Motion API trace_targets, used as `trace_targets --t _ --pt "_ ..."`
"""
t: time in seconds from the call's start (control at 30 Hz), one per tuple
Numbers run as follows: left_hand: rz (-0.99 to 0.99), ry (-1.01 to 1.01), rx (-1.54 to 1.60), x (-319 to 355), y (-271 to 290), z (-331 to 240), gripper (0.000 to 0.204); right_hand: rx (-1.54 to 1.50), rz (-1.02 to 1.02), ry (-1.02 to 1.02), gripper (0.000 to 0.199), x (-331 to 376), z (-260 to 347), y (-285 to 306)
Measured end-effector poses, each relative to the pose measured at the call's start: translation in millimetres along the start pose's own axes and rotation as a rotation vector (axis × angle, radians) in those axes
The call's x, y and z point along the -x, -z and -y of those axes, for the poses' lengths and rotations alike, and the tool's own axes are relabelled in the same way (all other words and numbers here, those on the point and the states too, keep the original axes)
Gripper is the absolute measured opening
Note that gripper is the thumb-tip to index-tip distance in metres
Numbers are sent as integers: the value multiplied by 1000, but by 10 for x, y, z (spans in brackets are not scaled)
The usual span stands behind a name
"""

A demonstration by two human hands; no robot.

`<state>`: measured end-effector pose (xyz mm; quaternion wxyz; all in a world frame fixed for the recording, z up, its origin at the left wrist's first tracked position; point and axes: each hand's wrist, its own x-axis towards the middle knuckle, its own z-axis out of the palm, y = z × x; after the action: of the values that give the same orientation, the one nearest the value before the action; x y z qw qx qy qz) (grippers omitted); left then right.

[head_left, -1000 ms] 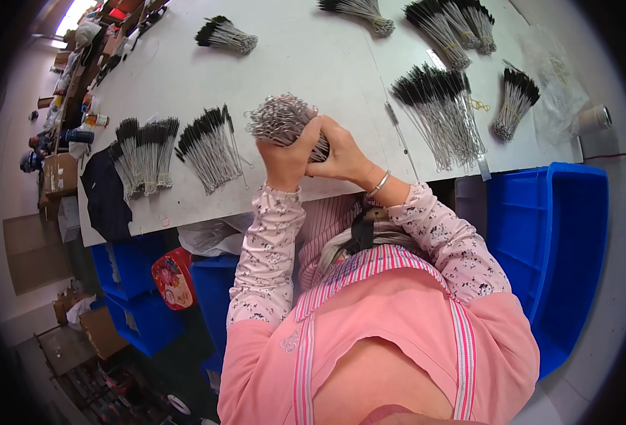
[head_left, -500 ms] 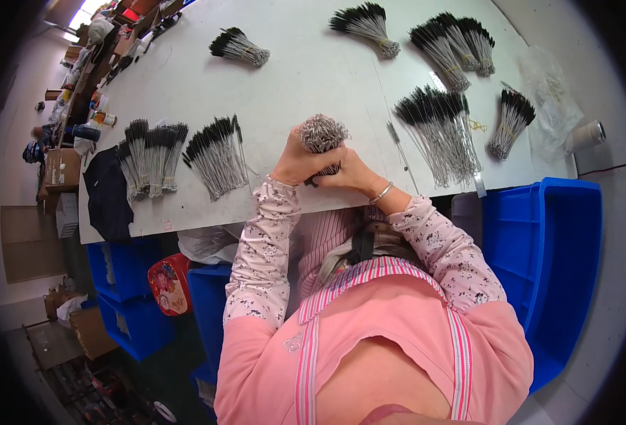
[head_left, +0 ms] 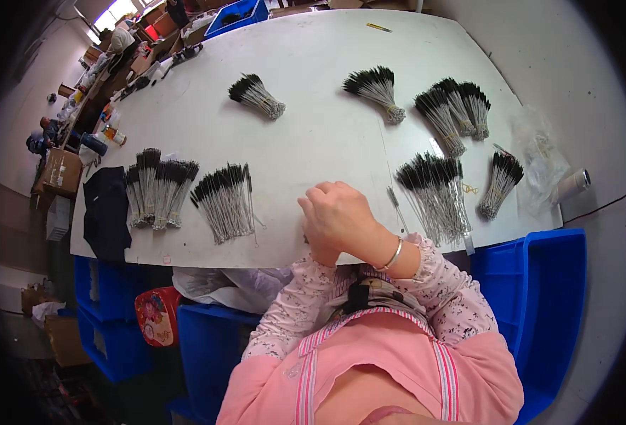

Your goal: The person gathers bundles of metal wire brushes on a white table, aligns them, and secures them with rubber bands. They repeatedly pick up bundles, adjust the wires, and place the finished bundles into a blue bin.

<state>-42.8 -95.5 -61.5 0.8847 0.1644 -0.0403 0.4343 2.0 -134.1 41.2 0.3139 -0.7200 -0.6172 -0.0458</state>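
Observation:
My right hand (head_left: 345, 216) lies over my left hand (head_left: 320, 249) just above the near table edge, its fingers curled round the top. Both hands are closed together. The bundle of thin wire-handled brushes they held a moment earlier is now almost wholly hidden; only a dark bit shows at the left hand's edge. Right of my hands lies a loose brush (head_left: 396, 207) beside a broad pile of loose brushes (head_left: 433, 198). To the left, another spread of brushes (head_left: 224, 205) lies with black bristles pointing away.
Tied brush bundles (head_left: 159, 191) lie at left beside a dark cloth (head_left: 105, 212). More bundles (head_left: 377, 92) lie farther back on the white table (head_left: 313, 156). A clear plastic bag (head_left: 539, 163) lies at right. Blue crates (head_left: 547, 297) stand below the table edge.
My right hand has moved up over the left, covering the bundle's looped wire ends. My left wrist has come nearer to the right one. The view has tilted up, showing more of the table's far side.

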Motion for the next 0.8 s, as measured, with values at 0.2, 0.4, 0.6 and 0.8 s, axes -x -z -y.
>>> trace_targets --t 0.2,0.4,0.6,0.8 --pt "8 -154 -1002 -29 165 -93 33 -57 -49 3 38 -174 -32 -108" --pt "-111 -239 -856 -46 89 -94 37 -23 -44 324 54 -67 -176 101" --pt "-113 -330 -886 -83 157 -6 45 -77 -144 380 30 -163 -289 -4" --pt "262 -215 -1431 -1 170 -551 51 -249 -341 423 12 -114 -303 -208"
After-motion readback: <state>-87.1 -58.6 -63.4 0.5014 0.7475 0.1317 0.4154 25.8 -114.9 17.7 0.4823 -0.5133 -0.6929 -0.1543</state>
